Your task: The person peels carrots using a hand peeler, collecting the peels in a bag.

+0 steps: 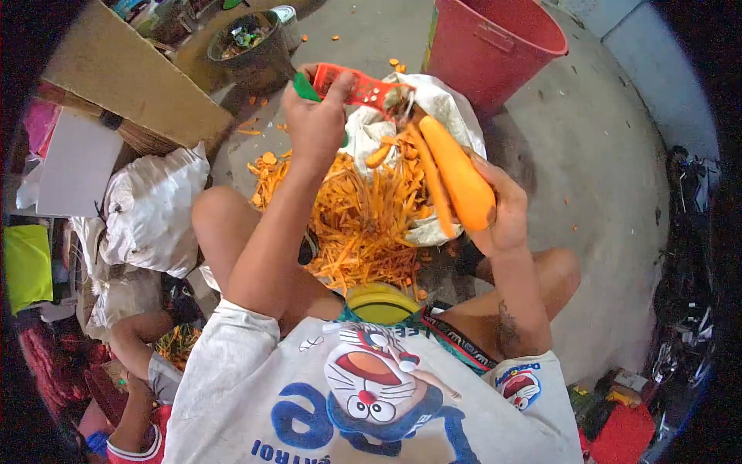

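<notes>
My left hand is closed around the red perforated handle of a peeler, with a green piece showing beside the fingers. The peeler's head is at the far, narrow end of a peeled orange carrot; motion blur hides whether the blade touches it. My right hand grips the carrot's thick near end. A long strip of peel hangs along the carrot's left side. Below both hands, a heap of orange peelings lies between my legs, partly over a white sack.
A large red bin stands beyond the sack. A dark bucket with scraps is at the far left. Stuffed white sacks and a cardboard sheet are on my left. Another person's arm shows at lower left. Clutter lines the right edge.
</notes>
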The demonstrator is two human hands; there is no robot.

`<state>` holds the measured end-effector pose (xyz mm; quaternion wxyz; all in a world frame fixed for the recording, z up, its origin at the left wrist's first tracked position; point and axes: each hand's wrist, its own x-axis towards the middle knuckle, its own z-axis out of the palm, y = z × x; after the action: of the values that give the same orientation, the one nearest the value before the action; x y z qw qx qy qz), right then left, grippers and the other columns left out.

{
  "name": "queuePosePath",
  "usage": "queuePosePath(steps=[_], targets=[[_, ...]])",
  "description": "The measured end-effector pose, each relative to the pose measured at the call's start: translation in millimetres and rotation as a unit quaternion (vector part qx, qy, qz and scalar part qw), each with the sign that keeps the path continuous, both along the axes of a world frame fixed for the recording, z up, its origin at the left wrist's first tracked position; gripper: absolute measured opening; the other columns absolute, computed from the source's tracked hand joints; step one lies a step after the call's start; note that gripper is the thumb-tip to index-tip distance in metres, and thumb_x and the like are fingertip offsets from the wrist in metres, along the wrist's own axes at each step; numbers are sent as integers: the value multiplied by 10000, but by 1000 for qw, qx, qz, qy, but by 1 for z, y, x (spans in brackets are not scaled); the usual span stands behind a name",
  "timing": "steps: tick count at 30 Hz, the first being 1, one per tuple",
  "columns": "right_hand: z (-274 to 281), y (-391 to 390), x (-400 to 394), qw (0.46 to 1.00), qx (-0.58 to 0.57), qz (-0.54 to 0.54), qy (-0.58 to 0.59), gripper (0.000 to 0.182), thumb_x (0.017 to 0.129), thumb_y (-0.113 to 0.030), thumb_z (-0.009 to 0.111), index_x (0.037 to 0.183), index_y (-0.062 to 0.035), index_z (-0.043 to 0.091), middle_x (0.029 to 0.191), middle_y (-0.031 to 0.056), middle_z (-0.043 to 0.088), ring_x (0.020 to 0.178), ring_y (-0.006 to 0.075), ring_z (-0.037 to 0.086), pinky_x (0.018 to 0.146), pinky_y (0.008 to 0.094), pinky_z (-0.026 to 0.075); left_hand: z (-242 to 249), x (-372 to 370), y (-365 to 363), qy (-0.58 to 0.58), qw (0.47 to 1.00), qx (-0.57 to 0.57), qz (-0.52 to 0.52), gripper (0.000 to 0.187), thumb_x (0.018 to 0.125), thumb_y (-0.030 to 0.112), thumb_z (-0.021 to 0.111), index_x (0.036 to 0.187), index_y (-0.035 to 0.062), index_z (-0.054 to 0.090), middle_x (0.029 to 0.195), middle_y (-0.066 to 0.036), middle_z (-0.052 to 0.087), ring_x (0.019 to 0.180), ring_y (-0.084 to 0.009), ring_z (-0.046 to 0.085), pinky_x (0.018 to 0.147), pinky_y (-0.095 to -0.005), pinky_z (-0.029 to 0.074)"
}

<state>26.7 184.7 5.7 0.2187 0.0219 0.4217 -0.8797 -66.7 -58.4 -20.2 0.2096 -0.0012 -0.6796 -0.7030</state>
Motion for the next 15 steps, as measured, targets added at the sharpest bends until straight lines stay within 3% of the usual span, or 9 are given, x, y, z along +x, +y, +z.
queuePosePath(steps=[2, 4, 5, 7, 10, 12, 13, 14, 15], targets=[[4, 1, -6, 999, 30, 1, 11, 509, 1042, -377, 415, 1336, 24, 525, 894, 116, 645, 648, 167, 623, 543, 283, 526, 9, -2, 0, 10, 997, -54, 53, 152, 933, 142, 710, 963, 13, 635, 712, -33, 657, 603, -95, 587, 523, -270, 445], [3, 5, -8, 997, 61, -26, -32, 481, 1047, -388, 412, 1271, 15, 549, 867, 114, 637, 545, 149, 583, 419, 239, 449, 8, 19, 12, 10, 957, -287, -30, 201, 928, 157, 706, 990, -16, 625, 726, -143, 671, 632, -194, 636, 576, -354, 481], [1, 6, -8, 997, 62, -29, -34, 481, 1047, -388, 412, 1271, 15, 549, 867, 114, 637, 545, 149, 583, 419, 239, 449, 0, 24, 16, -21, 939, -327, -104, 197, 925, 134, 679, 1028, -22, 617, 773, -226, 661, 688, -303, 665, 652, -428, 499], [-4, 7, -10, 999, 30, -11, -41, 464, 1049, -387, 419, 1239, 12, 563, 856, 113, 634, 499, 138, 561, 360, 217, 393, 0, 34, 25, -41, 932, -329, -145, 190, 921, 126, 671, 1030, -22, 620, 779, -234, 662, 699, -330, 665, 667, -434, 501], [-6, 9, -10, 998, 63, -10, -24, 460, 1046, -394, 430, 1221, 9, 565, 864, 127, 641, 493, 137, 563, 353, 224, 391, 17, 44, 34, -46, 914, -352, -198, 185, 909, 111, 639, 1027, -30, 619, 797, -260, 657, 739, -381, 662, 700, -448, 502], [1, 12, -7, 999, 34, 22, -7, 431, 1032, -392, 472, 1210, -13, 574, 878, 124, 657, 551, 158, 594, 422, 247, 443, 10, 40, 35, -69, 890, -364, -265, 233, 889, 142, 639, 1028, -44, 618, 847, -273, 668, 789, -399, 665, 719, -446, 506], [5, 12, -7, 998, 6, 62, 13, 404, 1018, -389, 514, 1200, -35, 583, 893, 120, 673, 610, 180, 625, 490, 270, 494, -13, 22, 27, -182, 818, -444, -319, 243, 866, 141, 626, 1018, -48, 618, 899, -285, 675, 844, -424, 668, 742, -469, 505], [8, 6, -5, 998, 8, 67, 18, 404, 1018, -389, 514, 1200, -35, 583, 893, 120, 673, 610, 180, 625, 490, 270, 494, -20, 23, 25, -180, 821, -443, -312, 243, 866, 141, 626, 1018, -48, 618, 899, -285, 675, 844, -424, 668, 742, -469, 505], [11, -1, -4, 985, 110, 5, 131, 401, 1011, -376, 547, 1211, -30, 580, 955, 119, 677, 685, 175, 640, 580, 269, 519, -26, 23, 25, -158, 833, -441, -294, 238, 858, 136, 620, 1006, -50, 617, 906, -290, 675, 854, -433, 669, 751, -484, 503]])
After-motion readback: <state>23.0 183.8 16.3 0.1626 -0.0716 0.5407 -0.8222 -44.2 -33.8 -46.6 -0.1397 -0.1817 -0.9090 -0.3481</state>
